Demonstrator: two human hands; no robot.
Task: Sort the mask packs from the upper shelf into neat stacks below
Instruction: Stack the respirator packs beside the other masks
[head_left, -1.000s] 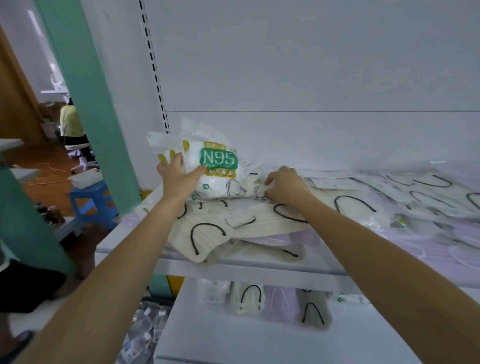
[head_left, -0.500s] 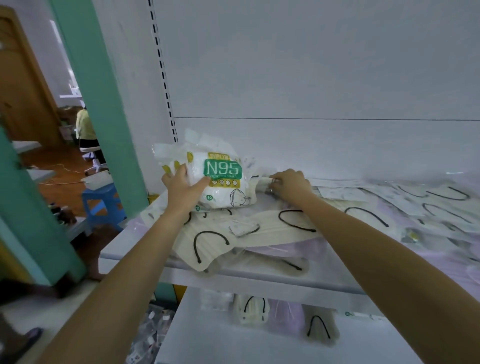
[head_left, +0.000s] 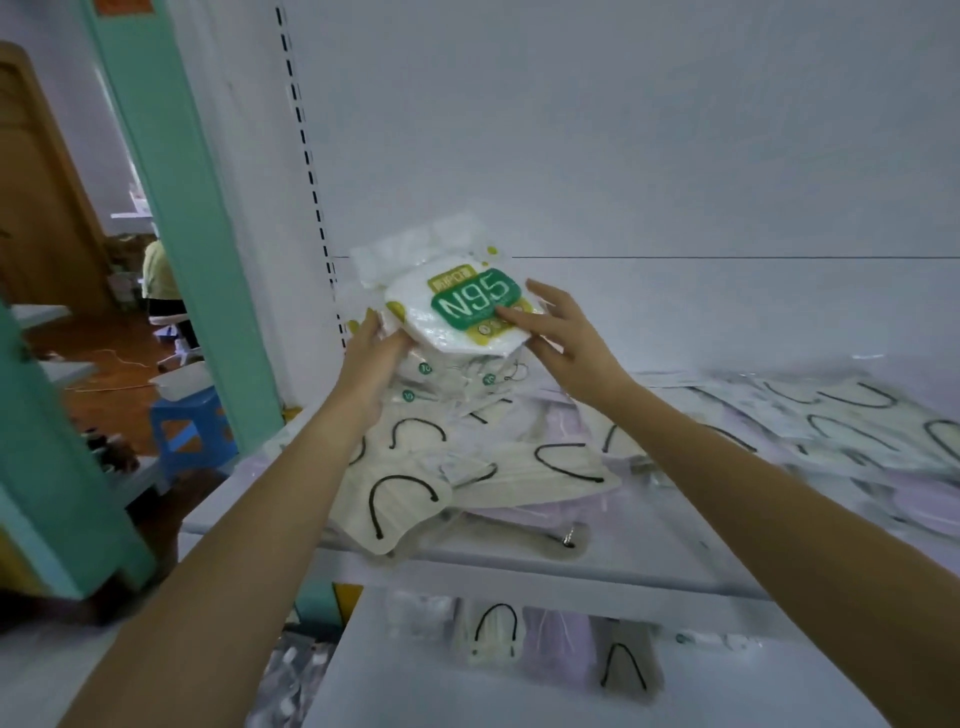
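Currently held: white plastic N95 mask pack (head_left: 467, 312) with a green label, lifted off the pile and tilted, its label end raised toward the right.
Left hand (head_left: 371, 358): grips the N95 mask pack at its left edge – thumb curled over the front, fingers wrapped behind it.
Right hand (head_left: 561, 332): fingers (head_left: 519, 317) spread and fairly straight, tips laid flat on the green label; the thumb lies below the pack's lower edge, and whether it presses there cannot be told.
Beneath the fingers: more white crinkled mask packs (head_left: 447, 376) with small green round marks, bunched just under the held pack and against the left palm.
Below both wrists: cream folded masks with black ear loops (head_left: 405, 499) in clear sleeves, overlapping loosely, some hanging past the shelf's front lip.
Between the forearms: pale lilac mask packs (head_left: 519, 519), partly buried under the cream ones.
Upper white metal shelf (head_left: 623, 551): carries the whole pile – it runs on to the right of the right hand, blurred there.
Lower white shelf (head_left: 467, 691): under the forearms; a row of cream and lilac packs (head_left: 493, 634) stands at its back.
Left of the left hand: teal painted post (head_left: 192, 234), with a blue plastic stool (head_left: 192, 431) on the floor beyond.
Behind the fingertips: plain white back panel (head_left: 623, 156).
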